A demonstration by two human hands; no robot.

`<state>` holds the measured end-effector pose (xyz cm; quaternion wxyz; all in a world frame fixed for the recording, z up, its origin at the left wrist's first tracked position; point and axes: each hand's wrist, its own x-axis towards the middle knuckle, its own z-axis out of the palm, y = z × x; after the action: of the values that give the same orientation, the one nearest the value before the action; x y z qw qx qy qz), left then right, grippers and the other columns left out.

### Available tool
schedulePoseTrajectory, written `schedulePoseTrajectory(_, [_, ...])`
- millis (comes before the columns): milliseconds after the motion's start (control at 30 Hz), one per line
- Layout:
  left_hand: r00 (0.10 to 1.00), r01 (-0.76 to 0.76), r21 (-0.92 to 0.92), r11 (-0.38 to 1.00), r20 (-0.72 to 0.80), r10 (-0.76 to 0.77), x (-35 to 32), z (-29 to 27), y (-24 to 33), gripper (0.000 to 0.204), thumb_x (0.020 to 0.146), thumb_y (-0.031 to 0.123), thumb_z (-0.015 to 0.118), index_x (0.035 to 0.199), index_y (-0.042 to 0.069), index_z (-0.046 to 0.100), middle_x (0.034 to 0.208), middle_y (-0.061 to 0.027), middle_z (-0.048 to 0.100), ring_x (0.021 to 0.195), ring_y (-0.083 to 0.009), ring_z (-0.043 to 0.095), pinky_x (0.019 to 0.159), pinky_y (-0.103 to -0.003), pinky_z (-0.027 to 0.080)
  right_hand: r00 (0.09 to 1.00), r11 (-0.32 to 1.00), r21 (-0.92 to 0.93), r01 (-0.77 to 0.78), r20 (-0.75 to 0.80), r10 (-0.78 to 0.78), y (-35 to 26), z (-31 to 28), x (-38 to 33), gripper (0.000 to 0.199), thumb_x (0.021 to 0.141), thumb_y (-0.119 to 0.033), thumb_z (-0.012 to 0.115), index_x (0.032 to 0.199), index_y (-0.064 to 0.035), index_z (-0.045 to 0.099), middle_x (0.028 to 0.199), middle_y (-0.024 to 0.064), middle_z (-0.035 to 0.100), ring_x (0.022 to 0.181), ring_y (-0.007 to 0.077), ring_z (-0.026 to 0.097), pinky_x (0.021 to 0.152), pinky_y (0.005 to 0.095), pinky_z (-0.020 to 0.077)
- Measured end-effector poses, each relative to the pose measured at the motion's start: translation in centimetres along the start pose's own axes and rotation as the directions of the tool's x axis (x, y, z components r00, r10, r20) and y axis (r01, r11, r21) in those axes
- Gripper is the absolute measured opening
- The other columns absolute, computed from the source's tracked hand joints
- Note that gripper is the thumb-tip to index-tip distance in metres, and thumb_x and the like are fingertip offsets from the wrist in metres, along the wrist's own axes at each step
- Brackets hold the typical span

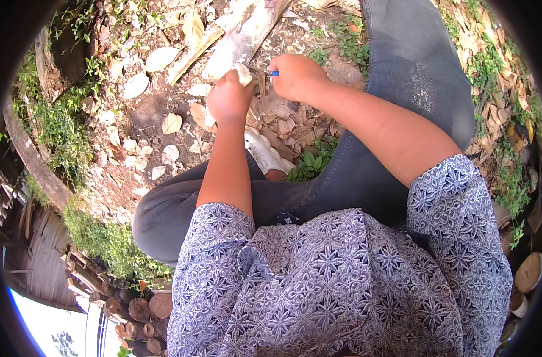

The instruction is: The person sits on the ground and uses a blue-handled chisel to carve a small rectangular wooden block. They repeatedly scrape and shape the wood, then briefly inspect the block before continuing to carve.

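Observation:
My left hand (228, 98) is closed around a pale, whitish piece (244, 74) that looks like wood; only its end shows past the fingers. To its right, my right hand (297, 77) is closed in a fist. A small blue band (274, 74) shows at its fingers. Between the two hands runs a thin dark strip, like a blade, but the rest of what the right hand holds is hidden. Just beyond the hands lies a pale, weathered plank (244, 38) on the ground.
Dry leaves (171, 124) and a narrow stick (194, 55) lie on the soil. My bent legs in dark trousers (402, 71) frame the work, with a white shoe (265, 152) between them. Green plants (312, 160) grow nearby; stacked logs (140, 310) stand at the lower left.

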<state>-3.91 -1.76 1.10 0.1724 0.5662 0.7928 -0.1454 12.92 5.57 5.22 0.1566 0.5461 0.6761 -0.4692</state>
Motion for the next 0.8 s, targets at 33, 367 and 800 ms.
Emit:
schedulePoseTrajectory(33, [1.000, -0.007, -0.010, 1.000, -0.009, 0.007, 0.0, 0.1, -0.2, 0.049, 0.077, 0.048, 0.080, 0.111, 0.013, 0.073, 0.100, -0.0116, 0.076, 0.087, -0.0301, 0.074, 0.075, -0.042, 0.059, 0.999, 0.999, 0.042, 0.007, -0.034, -0.006, 0.5, 0.3, -0.5, 0.029, 0.086, -0.023, 0.067, 0.113, -0.0140, 0.074, 0.105, 0.0136, 0.074, 0.096, 0.0303, 0.072, 0.084, 0.0415, 0.0570])
schedulePoseTrajectory(367, [0.997, -0.043, -0.013, 0.999, -0.062, 0.042, -0.1, 0.4, -0.4, 0.051, 0.076, 0.047, 0.081, 0.113, 0.013, 0.073, 0.099, -0.0115, 0.076, 0.083, -0.0301, 0.074, 0.072, -0.042, 0.060, 0.980, 0.981, 0.088, 0.175, 0.083, -0.182, 4.2, -4.1, 2.4, 0.031, 0.085, -0.028, 0.070, 0.115, -0.0183, 0.075, 0.080, 0.0046, 0.075, 0.067, 0.0170, 0.071, 0.064, 0.0353, 0.0576])
schedulePoseTrajectory(800, [0.994, -0.047, -0.018, 0.999, -0.100, 0.045, -0.2, 0.7, -0.1, 0.049, 0.075, 0.048, 0.082, 0.108, 0.013, 0.073, 0.096, -0.0116, 0.076, 0.082, -0.0301, 0.075, 0.070, -0.042, 0.060, 0.963, 0.965, -0.046, 0.257, 0.101, -0.252, 2.8, -4.2, 3.7, 0.032, 0.084, -0.024, 0.071, 0.114, -0.0136, 0.075, 0.086, 0.0103, 0.074, 0.078, 0.0245, 0.072, 0.070, 0.0387, 0.0577])
